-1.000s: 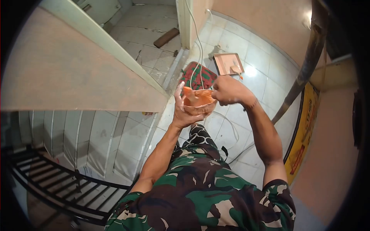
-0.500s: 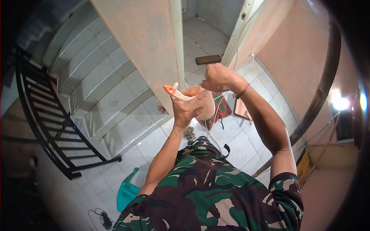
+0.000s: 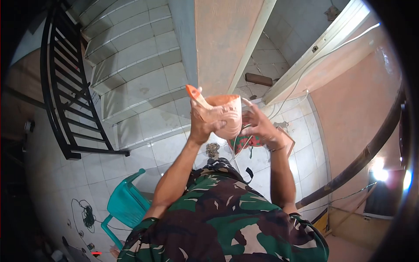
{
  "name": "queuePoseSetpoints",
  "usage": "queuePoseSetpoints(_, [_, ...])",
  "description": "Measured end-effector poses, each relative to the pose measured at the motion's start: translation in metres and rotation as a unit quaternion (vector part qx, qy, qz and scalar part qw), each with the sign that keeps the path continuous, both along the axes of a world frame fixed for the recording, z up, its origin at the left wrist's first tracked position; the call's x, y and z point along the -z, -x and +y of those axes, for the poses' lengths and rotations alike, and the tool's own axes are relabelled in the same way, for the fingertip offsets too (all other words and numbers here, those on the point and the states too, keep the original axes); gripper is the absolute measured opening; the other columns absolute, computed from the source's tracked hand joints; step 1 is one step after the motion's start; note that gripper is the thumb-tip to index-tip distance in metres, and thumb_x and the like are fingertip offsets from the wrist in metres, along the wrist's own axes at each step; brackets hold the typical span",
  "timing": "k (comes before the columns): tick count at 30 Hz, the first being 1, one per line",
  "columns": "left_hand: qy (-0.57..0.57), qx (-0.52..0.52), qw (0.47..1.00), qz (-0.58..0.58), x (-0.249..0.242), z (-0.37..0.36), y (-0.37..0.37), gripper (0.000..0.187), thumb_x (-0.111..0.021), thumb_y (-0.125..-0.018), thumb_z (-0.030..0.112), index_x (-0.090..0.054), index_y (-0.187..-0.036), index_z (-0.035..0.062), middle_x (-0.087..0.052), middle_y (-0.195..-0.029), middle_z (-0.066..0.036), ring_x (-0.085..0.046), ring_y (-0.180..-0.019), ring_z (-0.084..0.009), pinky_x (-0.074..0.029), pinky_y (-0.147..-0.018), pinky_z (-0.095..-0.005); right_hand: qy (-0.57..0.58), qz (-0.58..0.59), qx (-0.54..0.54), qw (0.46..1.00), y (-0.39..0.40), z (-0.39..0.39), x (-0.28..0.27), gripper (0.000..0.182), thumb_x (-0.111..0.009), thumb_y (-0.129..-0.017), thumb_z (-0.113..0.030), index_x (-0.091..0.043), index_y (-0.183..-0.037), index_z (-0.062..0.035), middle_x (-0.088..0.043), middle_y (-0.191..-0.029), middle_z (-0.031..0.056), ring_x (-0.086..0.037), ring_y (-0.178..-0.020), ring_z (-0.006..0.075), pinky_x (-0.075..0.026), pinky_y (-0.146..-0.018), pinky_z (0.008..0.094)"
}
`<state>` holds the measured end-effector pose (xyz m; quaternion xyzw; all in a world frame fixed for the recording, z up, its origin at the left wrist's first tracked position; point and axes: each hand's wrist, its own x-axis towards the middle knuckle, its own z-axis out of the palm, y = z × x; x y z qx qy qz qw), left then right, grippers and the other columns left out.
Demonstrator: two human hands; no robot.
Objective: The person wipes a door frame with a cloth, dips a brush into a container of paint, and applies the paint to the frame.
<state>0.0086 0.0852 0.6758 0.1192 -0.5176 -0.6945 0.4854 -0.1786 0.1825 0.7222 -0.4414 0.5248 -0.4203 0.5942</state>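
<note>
My left hand (image 3: pixel 201 124) is wrapped round a paint pot (image 3: pixel 229 126) coated in peach paint, holding it up at chest height. A paintbrush (image 3: pixel 198 99) with an orange handle end leans out over the pot's left side, beside my left thumb and fingers. The inside of the pot is mostly hidden from this angle. To the right of the pot, my right hand (image 3: pixel 261 126) is open, with spread, slightly blurred fingers close to its wall. Pale smears show on both hands.
A green plastic chair (image 3: pixel 126 196) stands at lower left near a coiled cable (image 3: pixel 88 216). Black railing (image 3: pixel 76 100) and tiled stairs (image 3: pixel 144 74) rise at left. A patterned cloth (image 3: pixel 255 140) and a grey clump (image 3: pixel 212 150) lie on the floor. A dark pole (image 3: pixel 349 170) slants at right.
My right hand has come down from above the pot and opened beside it. The pot stays in my left hand, its rim turned. The view has swung, shifting the surroundings.
</note>
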Motion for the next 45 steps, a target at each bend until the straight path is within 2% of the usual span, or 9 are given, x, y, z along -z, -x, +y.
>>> queuePoseSetpoints(3, [-0.010, -0.025, 1.000, 0.009, -0.033, 0.000, -0.006, 0.115, -0.084, -0.052, 0.021, -0.006, -0.134, -0.0017, -0.047, -0.115, -0.016, -0.053, -0.106, -0.0255, -0.047, -0.091, -0.0376, 0.091, -0.207, 0.106, 0.968, -0.034, 0.001, 0.011, 0.113, -0.082, -0.053, -0.002, -0.012, -0.142, -0.0097, -0.044, -0.124, 0.0182, -0.044, -0.115, 0.0256, -0.046, -0.086, 0.0328])
queuePoseSetpoints(7, [0.042, -0.016, 0.999, -0.007, -0.052, -0.008, -0.013, 0.121, -0.087, -0.050, 0.026, -0.003, -0.134, 0.0017, -0.041, -0.121, -0.017, -0.050, -0.110, -0.0270, -0.046, -0.093, -0.0388, 0.134, -0.273, 0.154, 0.940, -0.051, -0.001, 0.014, 0.117, -0.083, -0.052, -0.002, -0.009, -0.142, -0.0107, -0.042, -0.123, 0.0179, -0.045, -0.114, 0.0264, -0.045, -0.089, 0.0337])
queuePoseSetpoints(16, [0.220, -0.111, 0.949, -0.196, -0.058, 0.006, -0.020, 0.130, -0.091, -0.042, 0.034, 0.000, -0.130, 0.0046, -0.026, -0.130, -0.017, -0.036, -0.121, -0.0273, -0.037, -0.101, -0.0396, 0.269, -0.339, 0.168, 0.886, -0.079, -0.010, 0.016, 0.113, -0.082, -0.056, -0.003, -0.009, -0.142, -0.0088, -0.037, -0.129, 0.0151, -0.039, -0.121, 0.0286, -0.039, -0.100, 0.0391])
queuePoseSetpoints(22, [0.205, -0.138, 0.954, -0.168, -0.049, 0.022, -0.030, 0.118, -0.089, -0.050, 0.026, -0.005, -0.128, 0.0024, -0.028, -0.128, -0.016, -0.035, -0.123, -0.0270, -0.035, -0.099, -0.0385, 0.293, -0.328, 0.186, 0.878, -0.098, -0.011, 0.014, 0.111, -0.082, -0.057, -0.004, -0.010, -0.142, -0.0108, -0.038, -0.126, 0.0116, -0.041, -0.120, 0.0265, -0.043, -0.096, 0.0393])
queuePoseSetpoints(26, [0.256, -0.215, 0.920, -0.203, -0.051, 0.025, -0.037, 0.109, -0.086, -0.053, 0.015, -0.007, -0.127, 0.0030, -0.027, -0.130, -0.017, -0.037, -0.122, -0.0277, -0.034, -0.100, -0.0390, 0.252, -0.238, 0.121, 0.930, -0.085, -0.011, 0.002, 0.098, -0.079, -0.063, -0.007, -0.018, -0.140, -0.0064, -0.038, -0.128, 0.0110, -0.045, -0.115, 0.0252, -0.043, -0.094, 0.0373])
queuePoseSetpoints(27, [0.238, -0.220, 0.926, -0.195, -0.053, 0.025, -0.035, 0.109, -0.086, -0.053, 0.014, -0.006, -0.127, 0.0032, -0.026, -0.130, -0.017, -0.036, -0.122, -0.0278, -0.035, -0.100, -0.0388, 0.301, -0.112, 0.126, 0.939, -0.075, -0.013, -0.003, 0.090, -0.077, -0.063, -0.006, -0.026, -0.137, -0.0042, -0.041, -0.125, 0.0110, -0.046, -0.113, 0.0240, -0.043, -0.092, 0.0366])
queuePoseSetpoints(32, [0.239, -0.237, 0.922, -0.193, -0.052, 0.008, -0.027, 0.105, -0.083, -0.053, 0.010, -0.007, -0.125, 0.0047, -0.030, -0.125, -0.017, -0.038, -0.119, -0.0274, -0.035, -0.100, -0.0393, 0.481, 0.142, 0.177, 0.847, -0.019, -0.023, -0.094, 0.069, -0.081, -0.060, -0.018, -0.050, -0.120, -0.0003, -0.049, -0.110, 0.0094, -0.051, -0.093, 0.0160, -0.045, -0.077, 0.0302])
queuePoseSetpoints(34, [0.198, -0.201, 0.951, -0.128, -0.056, -0.002, -0.019, 0.104, -0.083, -0.053, 0.008, -0.007, -0.124, 0.0050, -0.032, -0.121, -0.017, -0.038, -0.117, -0.0269, -0.036, -0.098, -0.0395, 0.452, 0.297, 0.072, 0.838, -0.023, -0.020, -0.149, 0.070, -0.081, -0.060, -0.026, -0.051, -0.120, -0.0029, -0.051, -0.104, 0.0086, -0.052, -0.086, 0.0148, -0.046, -0.072, 0.0285])
queuePoseSetpoints(45, [0.304, -0.163, 0.914, -0.211, -0.107, -0.039, -0.005, 0.110, -0.084, -0.055, 0.017, 0.001, -0.125, 0.0032, -0.035, -0.124, -0.022, -0.044, -0.114, -0.0268, -0.040, -0.095, -0.0386, 0.427, 0.395, -0.138, 0.802, -0.022, -0.077, -0.246, 0.041, -0.075, -0.068, -0.026, -0.065, -0.101, -0.0042, -0.061, -0.084, 0.0079, -0.058, -0.076, 0.0195, -0.047, -0.070, 0.0311])
